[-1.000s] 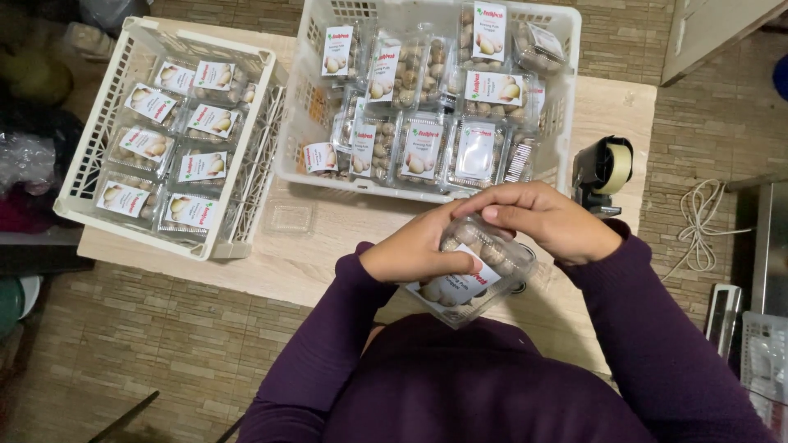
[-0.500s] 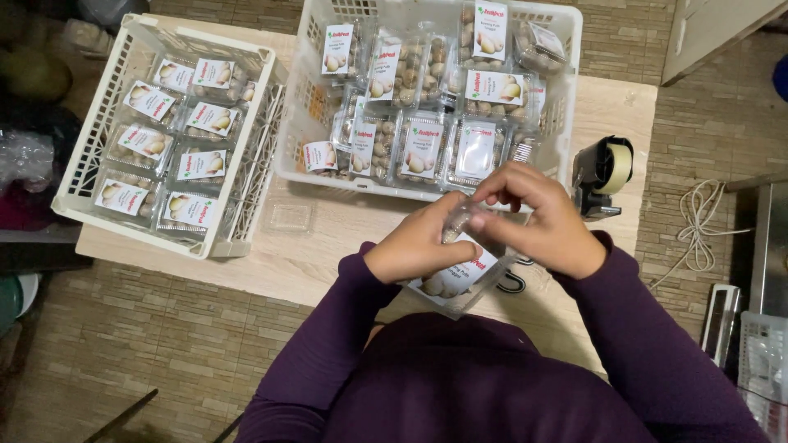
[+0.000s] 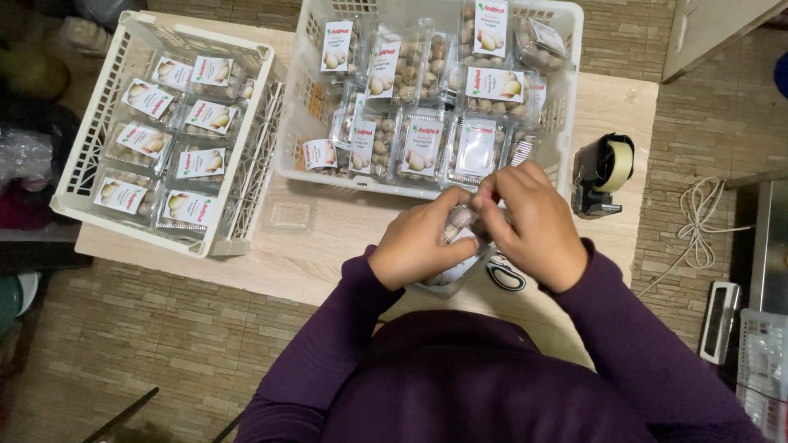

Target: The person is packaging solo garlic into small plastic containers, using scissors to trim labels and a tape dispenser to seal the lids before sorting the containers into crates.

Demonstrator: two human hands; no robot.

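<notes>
We gripped a clear plastic clamshell pack [image 3: 456, 264] with our left hand [image 3: 420, 243] and right hand [image 3: 529, 223]; white-labelled packs [image 3: 421, 148] filled the white lattice crate [image 3: 566, 107] beyond.

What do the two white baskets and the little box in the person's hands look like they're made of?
The baskets look like moulded plastic: matt off-white, with lattice walls. The little box, held by the left hand and right hand, seems thin clear plastic: glossy, its contents showing through.
</notes>
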